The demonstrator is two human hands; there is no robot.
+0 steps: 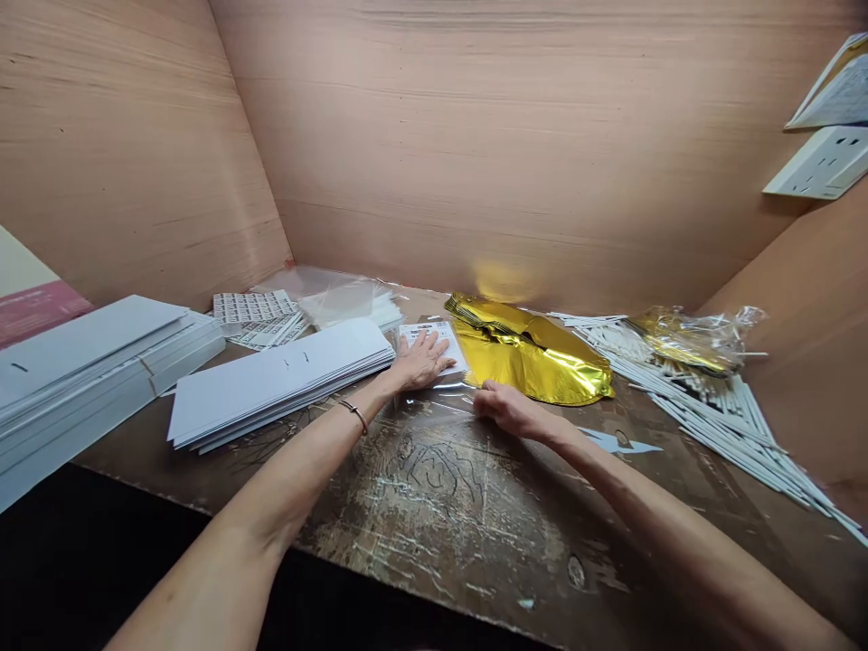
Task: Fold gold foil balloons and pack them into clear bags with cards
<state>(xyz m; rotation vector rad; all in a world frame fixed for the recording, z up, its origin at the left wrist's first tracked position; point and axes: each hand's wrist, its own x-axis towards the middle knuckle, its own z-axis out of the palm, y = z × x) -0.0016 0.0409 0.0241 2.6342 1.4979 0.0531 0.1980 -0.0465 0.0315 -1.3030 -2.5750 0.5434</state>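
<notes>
Left hand flat on card in clear bag.
Right hand pinches bag edge; foil just beyond it.

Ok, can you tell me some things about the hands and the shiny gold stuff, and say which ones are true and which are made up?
1. The left hand lies flat on a white printed card. True.
2. The right hand is holding a white stick up in the air. False: it rests low on the clear plastic film on the table, beside the gold foil pile.
3. The white sticks lie on the right side of the table. True.
4. The gold foil is red. False: it is shiny gold.
5. A stack of white cards sits left of the left hand. True.
</notes>
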